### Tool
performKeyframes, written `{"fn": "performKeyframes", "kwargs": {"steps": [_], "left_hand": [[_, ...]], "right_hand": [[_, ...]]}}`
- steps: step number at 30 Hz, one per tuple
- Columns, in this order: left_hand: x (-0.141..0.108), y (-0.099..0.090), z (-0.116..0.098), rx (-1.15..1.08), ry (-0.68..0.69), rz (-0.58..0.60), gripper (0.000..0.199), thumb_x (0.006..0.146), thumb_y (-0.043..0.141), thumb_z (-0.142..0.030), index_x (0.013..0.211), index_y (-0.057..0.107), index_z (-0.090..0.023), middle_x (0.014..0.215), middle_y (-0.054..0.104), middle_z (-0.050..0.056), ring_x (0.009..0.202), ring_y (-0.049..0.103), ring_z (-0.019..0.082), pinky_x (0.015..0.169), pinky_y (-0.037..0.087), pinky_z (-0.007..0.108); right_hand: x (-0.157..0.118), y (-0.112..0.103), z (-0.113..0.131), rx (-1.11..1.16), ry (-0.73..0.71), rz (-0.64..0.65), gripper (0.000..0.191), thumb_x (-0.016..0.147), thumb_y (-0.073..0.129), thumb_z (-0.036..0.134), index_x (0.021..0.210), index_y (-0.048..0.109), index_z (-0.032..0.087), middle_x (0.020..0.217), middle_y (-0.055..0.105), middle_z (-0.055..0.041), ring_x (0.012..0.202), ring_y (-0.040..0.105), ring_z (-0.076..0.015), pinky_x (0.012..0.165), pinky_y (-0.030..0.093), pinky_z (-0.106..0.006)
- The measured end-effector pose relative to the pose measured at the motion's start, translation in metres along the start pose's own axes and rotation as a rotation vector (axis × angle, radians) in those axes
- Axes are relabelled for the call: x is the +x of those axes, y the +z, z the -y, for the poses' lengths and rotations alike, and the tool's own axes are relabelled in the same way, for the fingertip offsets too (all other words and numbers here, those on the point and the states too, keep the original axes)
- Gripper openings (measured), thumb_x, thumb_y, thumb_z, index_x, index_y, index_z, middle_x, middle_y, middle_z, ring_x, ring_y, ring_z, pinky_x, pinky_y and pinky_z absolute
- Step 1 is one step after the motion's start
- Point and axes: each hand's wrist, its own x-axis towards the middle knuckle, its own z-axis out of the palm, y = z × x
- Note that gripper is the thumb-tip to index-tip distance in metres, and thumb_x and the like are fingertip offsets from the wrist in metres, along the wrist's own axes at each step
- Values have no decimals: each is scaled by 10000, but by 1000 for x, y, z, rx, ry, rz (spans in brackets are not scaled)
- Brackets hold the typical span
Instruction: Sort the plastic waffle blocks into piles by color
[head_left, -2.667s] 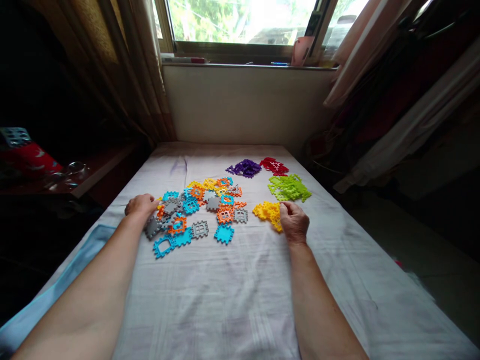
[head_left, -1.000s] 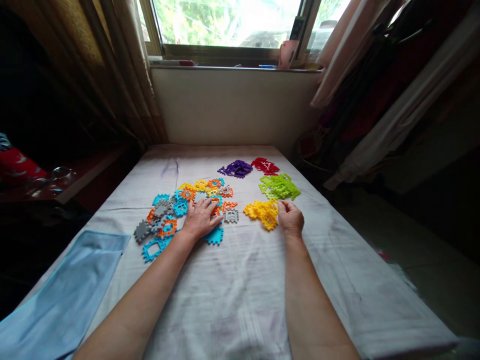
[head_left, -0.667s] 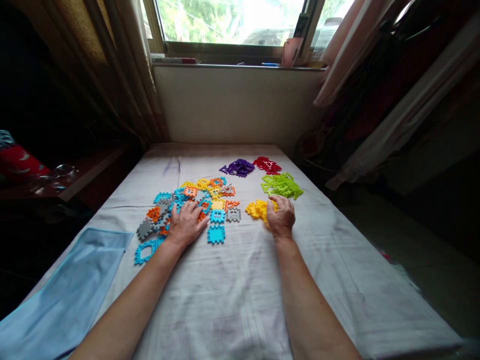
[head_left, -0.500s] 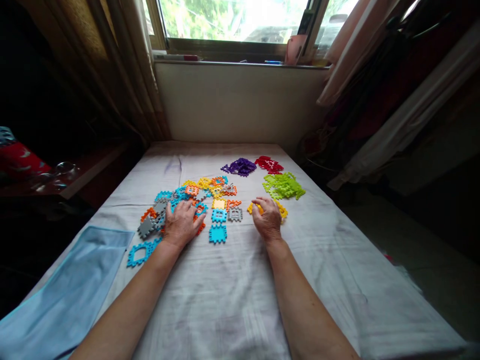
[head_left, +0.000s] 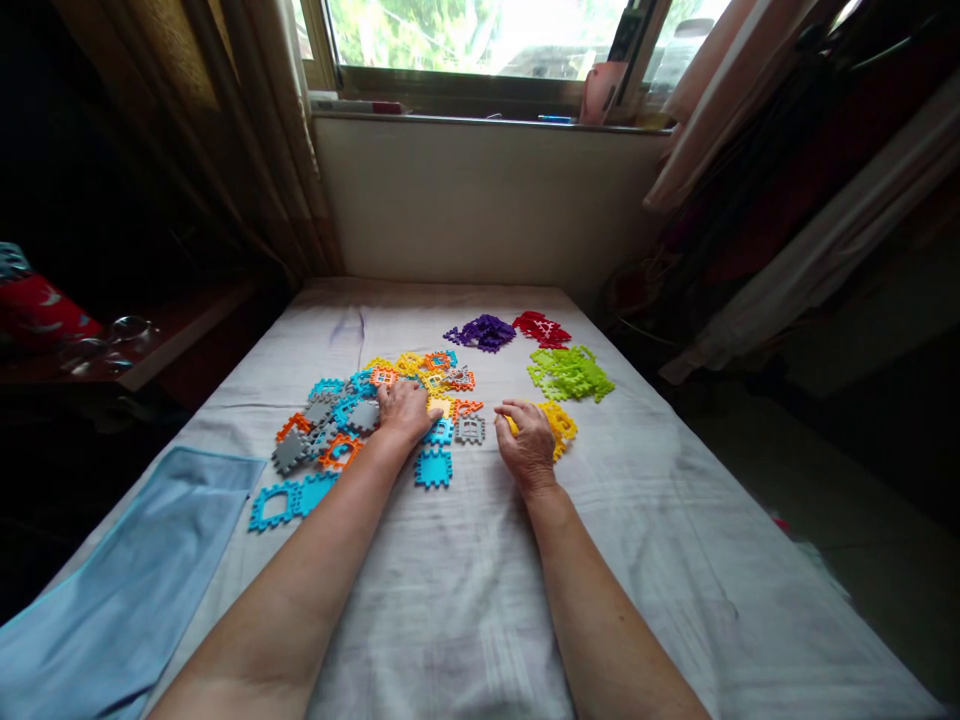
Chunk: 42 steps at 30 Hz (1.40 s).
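My left hand (head_left: 405, 410) rests on the right part of a mixed pile of blue, grey, orange and yellow interlocking pieces, its thumb spread toward a pale yellow piece (head_left: 441, 406). My right hand (head_left: 523, 438) is beside a small yellow pile (head_left: 561, 428), fingers curled around a yellow piece (head_left: 513, 424) that shows only in part. Between the hands lie a grey window-shaped piece (head_left: 470, 430) and a solid blue piece (head_left: 433, 468). Two blue pieces (head_left: 276, 507) lie at the pile's near left.
Purple (head_left: 484, 333), red (head_left: 541, 330) and lime green (head_left: 571, 373) piles lie toward the back right of the cloth-covered table (head_left: 480, 600). A light blue cloth (head_left: 142, 570) covers the near left corner. A wall and window stand behind.
My left hand has moved right across the mixed pile, uncovering grey, blue and orange pieces. My right hand has shifted slightly left, away from the yellow pile, with a yellow piece in its fingers.
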Motion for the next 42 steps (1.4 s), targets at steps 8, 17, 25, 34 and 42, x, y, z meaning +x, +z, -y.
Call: {"fn": "performKeyframes", "kwargs": {"steps": [8, 17, 25, 34, 42], "left_hand": [[-7, 0, -1, -94, -62, -71, 324, 746, 669, -393, 1028, 616, -241, 1091, 697, 79, 1123, 583, 287, 987, 388, 447], [-45, -4, 20, -11, 131, -204, 161, 882, 504, -250, 964, 641, -236, 963, 718, 75, 973, 642, 251, 891, 421, 380], [-69, -3, 12, -37, 298, -245, 220, 933, 428, -235, 967, 645, -244, 971, 704, 77, 950, 633, 238, 886, 426, 382], [-69, 15, 9, -175, 171, -191, 353, 884, 560, -400, 1198, 606, -246, 1219, 687, 81, 1170, 586, 266, 1082, 335, 465], [-80, 9, 5, -209, 261, -154, 300, 877, 579, -382, 1155, 659, -302, 1246, 687, 39, 1298, 513, 272, 1180, 199, 549]], "right_hand": [[0, 0, 5, 4, -21, -1, 224, 847, 526, 208, 885, 746, 212, 1017, 727, -87, 976, 619, -231, 931, 463, -377], [0, -1, 13, 19, -43, 34, 256, 860, 525, 219, 1028, 718, 203, 1030, 729, -90, 983, 631, -240, 929, 468, -381], [-7, 6, 39, 81, -240, 220, 232, 861, 655, 329, 1079, 712, 276, 1012, 733, -50, 949, 659, -211, 868, 514, -327], [-9, 11, 40, 102, -183, 178, 186, 934, 544, 280, 928, 728, 252, 888, 722, -49, 832, 667, -185, 783, 514, -279], [12, -22, 8, 54, 234, -64, 307, 867, 522, 384, 1020, 717, 201, 789, 722, -40, 660, 634, -167, 673, 483, -268]]}}
